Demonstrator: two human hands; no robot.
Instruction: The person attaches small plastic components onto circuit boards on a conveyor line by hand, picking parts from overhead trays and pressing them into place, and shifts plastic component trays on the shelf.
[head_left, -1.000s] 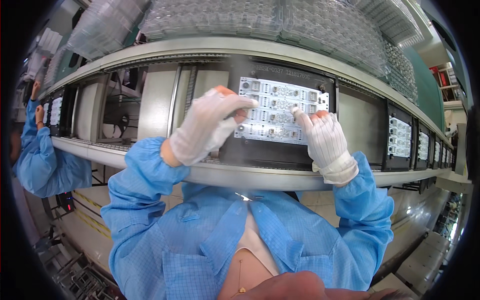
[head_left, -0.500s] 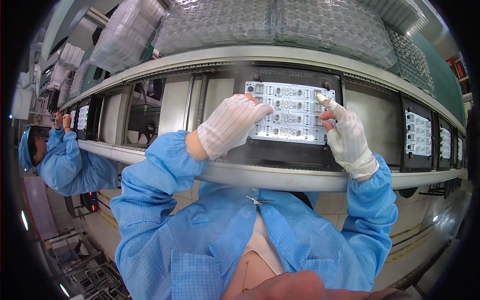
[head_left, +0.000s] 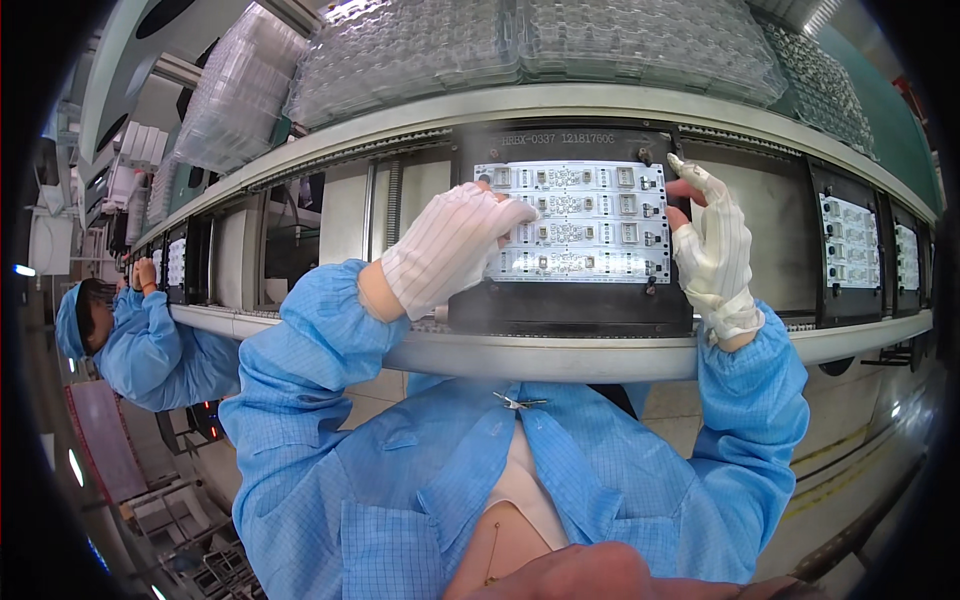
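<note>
A white circuit board panel with several rows of small parts lies in a black carrier plate in front of me. My left hand, in a white striped glove with bare fingertips showing, is curled over the panel's left side. Its fingers are drawn together, and what they may hold is hidden beneath them. Just past the panel's right edge is my right hand, gloved too. Its fingers are apart and pointing up beside the carrier's right edge, with nothing seen between them.
The carrier sits on a conveyor with a metal front rail. More loaded carriers stand to the right. Stacked clear plastic trays line the far side. At the far left a co-worker in a blue smock works at the same line.
My right hand has moved off the panel's upper right corner to beyond its right edge, and its fingers have straightened. My left hand stays over the left side. The view has shifted slightly.
</note>
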